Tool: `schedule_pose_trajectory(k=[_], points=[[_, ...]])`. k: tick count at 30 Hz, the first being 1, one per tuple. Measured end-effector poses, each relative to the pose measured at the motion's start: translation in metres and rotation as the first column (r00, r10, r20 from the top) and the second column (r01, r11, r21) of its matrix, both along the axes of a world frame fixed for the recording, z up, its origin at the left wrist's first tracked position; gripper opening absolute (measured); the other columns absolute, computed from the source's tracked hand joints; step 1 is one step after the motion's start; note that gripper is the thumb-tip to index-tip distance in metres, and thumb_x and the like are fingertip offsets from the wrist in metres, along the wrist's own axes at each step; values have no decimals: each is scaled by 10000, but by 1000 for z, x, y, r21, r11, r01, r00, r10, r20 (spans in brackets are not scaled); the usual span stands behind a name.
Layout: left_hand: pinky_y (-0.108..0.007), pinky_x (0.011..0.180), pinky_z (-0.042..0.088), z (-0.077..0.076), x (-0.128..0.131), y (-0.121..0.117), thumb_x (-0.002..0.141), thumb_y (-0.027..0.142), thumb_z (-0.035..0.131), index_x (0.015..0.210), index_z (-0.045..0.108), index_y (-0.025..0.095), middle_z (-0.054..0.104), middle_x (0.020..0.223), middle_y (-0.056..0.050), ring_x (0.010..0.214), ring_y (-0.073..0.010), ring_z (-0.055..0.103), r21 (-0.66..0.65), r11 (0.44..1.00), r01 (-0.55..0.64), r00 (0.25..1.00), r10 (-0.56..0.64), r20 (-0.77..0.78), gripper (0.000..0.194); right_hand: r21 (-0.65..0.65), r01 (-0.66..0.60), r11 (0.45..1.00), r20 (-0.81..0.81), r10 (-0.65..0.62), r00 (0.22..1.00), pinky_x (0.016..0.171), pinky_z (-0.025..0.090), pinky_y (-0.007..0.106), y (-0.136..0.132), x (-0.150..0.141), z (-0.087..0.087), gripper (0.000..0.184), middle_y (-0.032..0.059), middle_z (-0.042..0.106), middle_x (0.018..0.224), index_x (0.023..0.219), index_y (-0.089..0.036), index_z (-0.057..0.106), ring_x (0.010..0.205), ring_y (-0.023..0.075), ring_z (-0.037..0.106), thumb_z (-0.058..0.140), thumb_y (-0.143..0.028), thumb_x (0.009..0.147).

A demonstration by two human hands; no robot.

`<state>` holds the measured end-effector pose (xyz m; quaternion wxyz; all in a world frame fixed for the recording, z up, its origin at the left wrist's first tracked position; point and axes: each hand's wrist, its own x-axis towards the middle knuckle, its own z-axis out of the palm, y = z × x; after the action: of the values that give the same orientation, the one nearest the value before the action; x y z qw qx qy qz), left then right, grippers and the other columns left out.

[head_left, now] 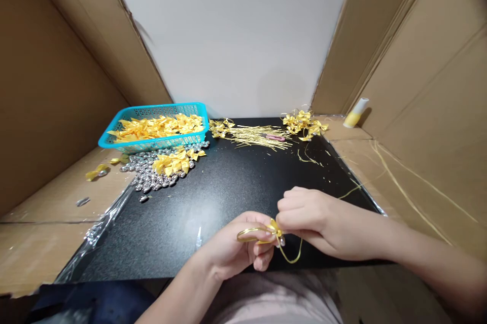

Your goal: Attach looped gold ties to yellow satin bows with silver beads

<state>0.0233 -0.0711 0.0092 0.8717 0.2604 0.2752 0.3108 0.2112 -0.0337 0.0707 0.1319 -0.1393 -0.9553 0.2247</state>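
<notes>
Near the table's front edge, my left hand [249, 238] pinches a small yellow ribbon bow [274, 228] between thumb and fingers. A shiny silver bead [281, 241] sits at the bow's lower right side. A gold cord [249, 231] loops out over my left thumb, and another length curves down below the bow. Close against the bow's right side is my right hand [315, 220], its fingers curled together. The cord runs up to its underside, but my own fingers hide what they grip.
A turquoise basket [152, 147] of yellow bows stands back left, with silver beads [148, 179] and loose bows [175, 162] before it. Cut gold cords [258, 136] lie at the back beside a pink-handled tool [275, 137] and finished-looking bows [302, 123]. Cardboard walls [437, 60] flank the black table [228, 182].
</notes>
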Motion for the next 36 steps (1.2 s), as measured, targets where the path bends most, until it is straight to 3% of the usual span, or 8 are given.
schedule_pose_trajectory(k=[7, 15, 20, 27, 32, 36], points=[[-184, 381, 308, 0, 0, 0, 579, 181, 699, 574, 678, 103, 405, 360, 61, 317, -56, 389, -5, 1000, -18, 1000, 18, -13, 81, -12, 20, 1000, -2, -20, 1000, 645, 304, 248, 1, 0, -4, 303, -15, 444, 662, 683, -172, 462, 643, 129, 366, 380, -129, 972], [-185, 387, 316, -2, -1, 2, 577, 209, 726, 535, 617, 116, 407, 372, 64, 320, -56, 396, -1, 999, -49, 997, 49, -62, 149, 207, -5, 978, 123, -21, 992, 620, 254, 281, 1, 1, 8, 273, 1, 494, 697, 732, -171, 490, 643, 148, 336, 372, 19, 889], [-179, 395, 320, -3, 1, 2, 572, 242, 754, 534, 612, 112, 395, 373, 69, 327, -50, 394, 5, 1000, -23, 998, 23, -52, 197, 211, -24, 977, 131, -4, 991, 622, 264, 285, 1, 1, 10, 266, 0, 506, 702, 738, -175, 498, 637, 148, 342, 386, 19, 881], [-181, 388, 305, 0, 3, 0, 583, 269, 782, 582, 643, 106, 403, 377, 72, 328, -44, 384, 10, 999, -42, 999, 42, -20, 214, 104, 31, 994, 28, -34, 999, 634, 323, 271, 1, 0, 5, 301, 0, 503, 669, 699, -177, 498, 635, 139, 379, 377, -126, 969], [-170, 393, 288, 7, 2, 1, 584, 277, 790, 521, 571, 122, 405, 381, 68, 345, -41, 400, 72, 986, -152, 984, 157, -80, 276, -119, 195, 974, -165, -213, 963, 691, 410, 257, 4, 4, -7, 126, 16, 590, 775, 845, -165, 577, 723, 130, 508, 546, -252, 931], [-171, 406, 304, 12, -1, 2, 590, 335, 789, 513, 530, 137, 451, 384, 50, 354, -55, 437, 198, 956, -215, 949, 252, -190, 335, -257, 244, 935, -318, -320, 892, 724, 462, 273, 1, 5, -23, 86, 44, 638, 837, 898, -158, 636, 779, 141, 577, 570, -213, 910]])
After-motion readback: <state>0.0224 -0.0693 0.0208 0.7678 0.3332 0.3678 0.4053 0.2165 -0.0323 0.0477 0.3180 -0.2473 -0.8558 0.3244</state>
